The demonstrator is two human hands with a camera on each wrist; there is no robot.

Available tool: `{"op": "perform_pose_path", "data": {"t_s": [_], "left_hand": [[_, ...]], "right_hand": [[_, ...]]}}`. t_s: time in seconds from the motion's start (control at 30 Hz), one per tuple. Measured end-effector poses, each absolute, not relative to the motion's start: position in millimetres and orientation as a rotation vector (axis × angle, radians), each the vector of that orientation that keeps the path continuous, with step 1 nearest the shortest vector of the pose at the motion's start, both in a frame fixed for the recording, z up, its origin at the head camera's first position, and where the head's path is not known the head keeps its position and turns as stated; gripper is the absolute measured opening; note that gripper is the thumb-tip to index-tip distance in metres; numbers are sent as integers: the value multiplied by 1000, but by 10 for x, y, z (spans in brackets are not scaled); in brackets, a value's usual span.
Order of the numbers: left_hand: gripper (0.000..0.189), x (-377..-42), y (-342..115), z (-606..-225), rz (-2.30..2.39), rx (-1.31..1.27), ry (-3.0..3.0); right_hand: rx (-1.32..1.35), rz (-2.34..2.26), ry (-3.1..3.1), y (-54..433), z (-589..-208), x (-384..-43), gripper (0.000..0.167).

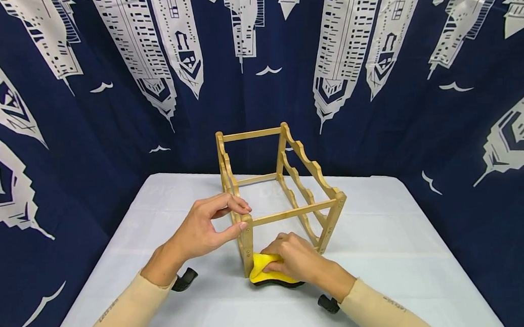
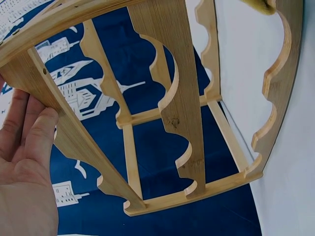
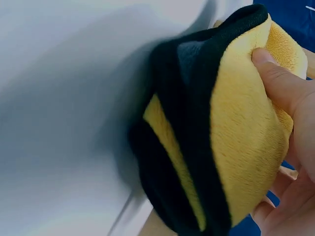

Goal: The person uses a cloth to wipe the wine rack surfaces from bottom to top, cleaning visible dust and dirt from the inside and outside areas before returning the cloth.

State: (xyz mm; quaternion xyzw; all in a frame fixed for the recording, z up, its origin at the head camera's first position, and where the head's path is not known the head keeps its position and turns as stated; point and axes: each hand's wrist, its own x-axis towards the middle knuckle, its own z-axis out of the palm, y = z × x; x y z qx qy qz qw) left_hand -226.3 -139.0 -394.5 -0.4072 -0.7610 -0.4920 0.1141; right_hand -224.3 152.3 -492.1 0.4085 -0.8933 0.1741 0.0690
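A light wooden wine rack (image 1: 293,213) with scalloped rails stands on the white-covered table. My left hand (image 1: 209,225) holds its near left corner post at the top, thumb on the near side and fingers over the far side. Up close in the left wrist view, the fingers of the left hand (image 2: 29,147) lie against a side rail. Low down by that same post, my right hand (image 1: 296,257) grips a bunched yellow cloth (image 1: 262,270) with a dark edge. The right wrist view shows the thumb pressing into the folded cloth (image 3: 246,132); some of the fingers are hidden behind it.
White cloth covers the table (image 1: 199,315). Behind it hangs a navy curtain (image 1: 248,98) printed with white buildings and birds. A black strap piece (image 1: 185,279) shows below the left wrist, and another black piece (image 1: 328,303) below the right.
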Motion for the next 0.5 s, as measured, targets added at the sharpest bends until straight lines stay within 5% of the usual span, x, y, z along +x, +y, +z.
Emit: {"op": "perform_pose_path", "data": {"t_s": [0.5], "left_hand": [[25,-2265,-1391,-3963,-1441,-1187,-2230]], "right_hand": [[1159,285,-2734,1987,-4777,-2252,19]]}}
